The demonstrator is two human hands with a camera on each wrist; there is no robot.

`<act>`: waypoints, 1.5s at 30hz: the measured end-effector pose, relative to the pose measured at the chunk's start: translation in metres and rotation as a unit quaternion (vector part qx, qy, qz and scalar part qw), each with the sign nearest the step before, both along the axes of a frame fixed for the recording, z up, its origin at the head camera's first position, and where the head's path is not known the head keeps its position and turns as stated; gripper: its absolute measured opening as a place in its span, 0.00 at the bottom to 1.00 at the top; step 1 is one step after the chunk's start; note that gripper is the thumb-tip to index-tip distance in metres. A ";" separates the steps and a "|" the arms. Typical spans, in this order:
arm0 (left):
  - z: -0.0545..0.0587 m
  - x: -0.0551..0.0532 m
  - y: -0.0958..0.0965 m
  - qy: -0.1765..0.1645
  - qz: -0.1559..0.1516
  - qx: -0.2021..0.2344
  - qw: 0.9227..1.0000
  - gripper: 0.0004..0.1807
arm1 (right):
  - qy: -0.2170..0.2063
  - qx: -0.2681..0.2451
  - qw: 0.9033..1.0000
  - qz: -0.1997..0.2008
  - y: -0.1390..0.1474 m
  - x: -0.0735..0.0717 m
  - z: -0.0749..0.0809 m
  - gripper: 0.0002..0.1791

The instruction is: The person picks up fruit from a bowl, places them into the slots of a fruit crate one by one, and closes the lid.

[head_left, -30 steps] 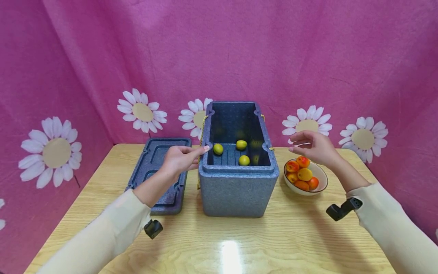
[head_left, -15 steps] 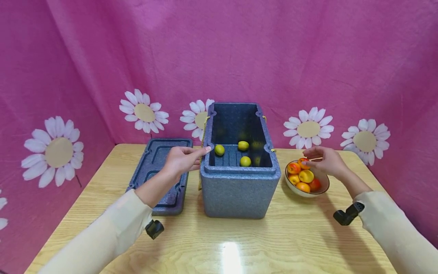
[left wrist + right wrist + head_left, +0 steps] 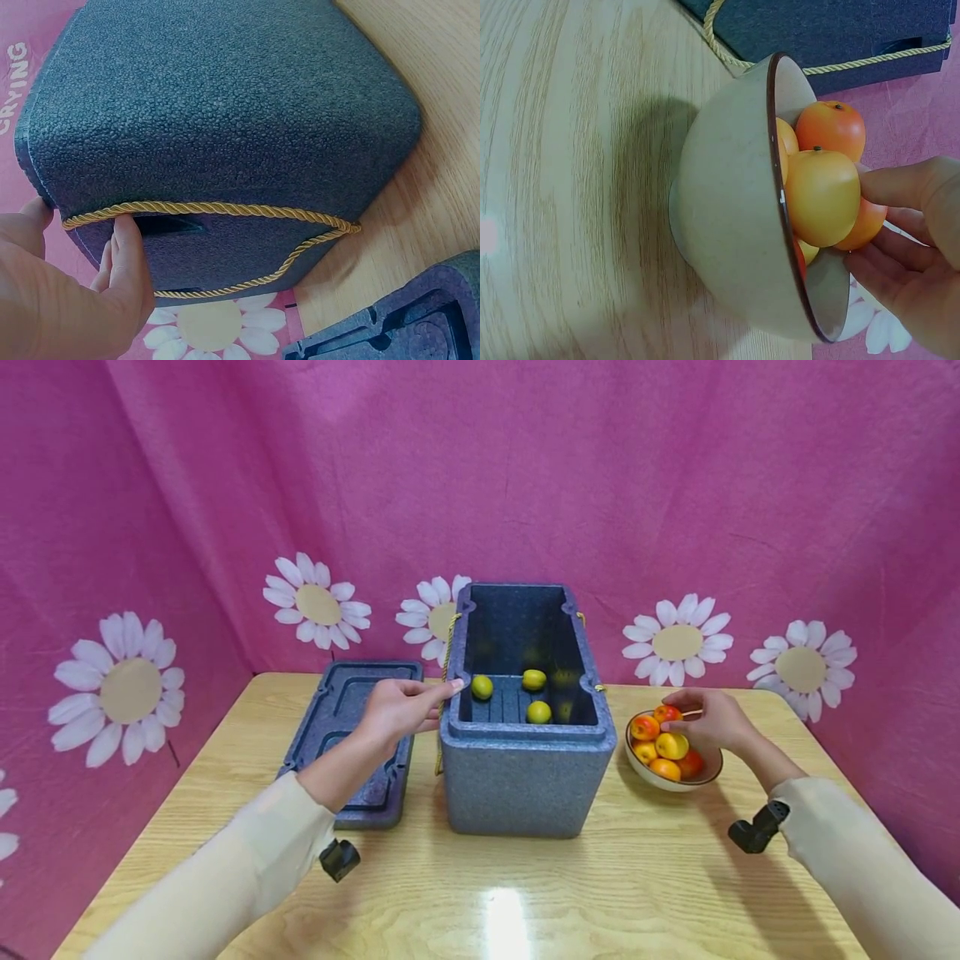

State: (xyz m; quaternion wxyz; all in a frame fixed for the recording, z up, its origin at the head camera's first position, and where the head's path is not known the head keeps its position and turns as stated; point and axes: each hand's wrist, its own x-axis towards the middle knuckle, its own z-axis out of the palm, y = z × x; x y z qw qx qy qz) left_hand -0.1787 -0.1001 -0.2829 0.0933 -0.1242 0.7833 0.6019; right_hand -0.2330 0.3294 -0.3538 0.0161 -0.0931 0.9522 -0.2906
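A grey foam box [image 3: 525,789] stands lidless on the table, three lemons [image 3: 538,712] on its floor. My left hand [image 3: 401,710] grips its left wall near the front, thumb on the rim and fingers against the outside, by a gold rope [image 3: 225,208]. To the right, a cream bowl [image 3: 727,202] with a dark rim holds several red and yellow apples. At its back, my right hand [image 3: 712,720] has thumb and fingers around a red-orange apple [image 3: 866,225]. A yellow apple [image 3: 823,199] partly hides that one in the right wrist view.
The box's grey lid [image 3: 360,793] lies flat on the table to the left of the box. A pink cloth [image 3: 525,468] with white daisies hangs behind and at the sides. Bare wooden table [image 3: 420,902] shows in front of the box.
My right hand has come down from above the bowl and closed in around an apple at its back. The left hand keeps its place on the box wall.
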 end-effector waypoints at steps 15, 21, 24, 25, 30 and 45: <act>0.007 -0.004 0.001 0.005 -0.003 -0.003 1.000 0.30 | 0.014 0.020 1.000 0.007 0.000 -0.010 0.004 0.23; 0.007 -0.004 0.000 0.003 -0.004 -0.007 1.000 0.30 | 0.016 0.025 0.999 0.013 0.001 -0.012 0.006 0.23; 0.007 -0.004 0.000 -0.001 -0.003 -0.007 1.000 0.30 | 0.018 0.029 0.999 0.015 0.001 -0.012 0.007 0.23; 0.007 -0.004 0.000 -0.001 -0.003 -0.007 1.000 0.30 | 0.018 0.030 0.999 0.015 0.001 -0.012 0.007 0.23; 0.006 -0.003 0.000 0.005 -0.004 -0.010 1.000 0.30 | 0.017 0.029 0.999 0.014 0.001 -0.012 0.009 0.23; -0.001 0.001 -0.001 -0.001 -0.003 -0.001 1.000 0.31 | 0.026 0.025 0.999 0.018 0.004 -0.008 0.004 0.23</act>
